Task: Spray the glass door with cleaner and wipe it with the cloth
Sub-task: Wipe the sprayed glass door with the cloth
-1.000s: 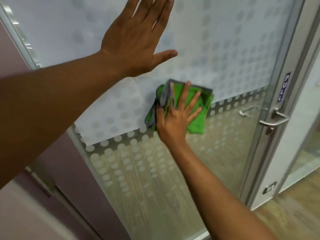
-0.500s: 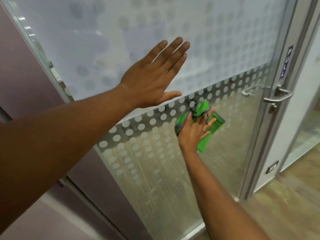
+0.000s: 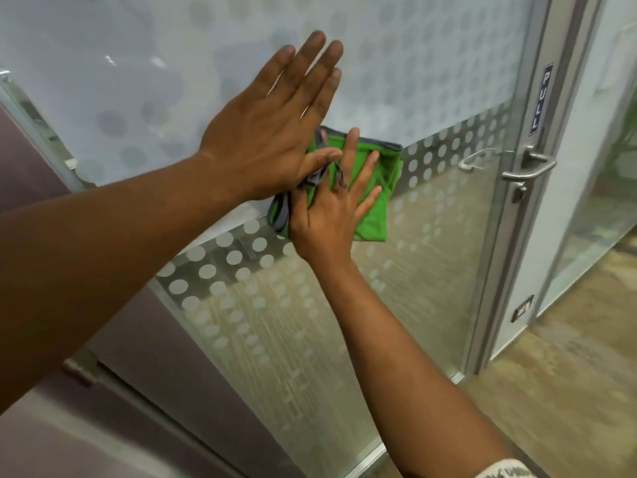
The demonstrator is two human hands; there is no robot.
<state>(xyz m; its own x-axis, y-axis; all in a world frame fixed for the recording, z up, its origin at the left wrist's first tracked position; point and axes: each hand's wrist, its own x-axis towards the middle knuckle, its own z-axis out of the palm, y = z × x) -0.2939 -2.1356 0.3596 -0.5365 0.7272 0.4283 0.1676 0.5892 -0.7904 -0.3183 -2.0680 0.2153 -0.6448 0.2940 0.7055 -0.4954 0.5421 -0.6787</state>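
The glass door [image 3: 431, 81] fills the view, frosted with a dot pattern above and clearer glass below. A folded green cloth with grey trim [image 3: 379, 201] lies flat against the glass at the edge of the frosted band. My right hand [image 3: 331, 208] presses it to the glass with straight, spread fingers. My left hand [image 3: 272, 132] is flat against the frosted glass just up and left of the cloth, fingers straight, its thumb over the cloth's upper left corner. No spray bottle is in view.
A metal lever handle [image 3: 531, 170] sits on the door's right edge below a small blue sign [image 3: 541, 98]. The aluminium frame [image 3: 499, 270] runs down beside it. A mauve wall panel [image 3: 51, 426] stands at the left. Wood-look floor [image 3: 568, 391] lies at the lower right.
My right hand has slid the cloth back up and left to the edge of the frosted band, right under my left hand, which stays flat on the glass.
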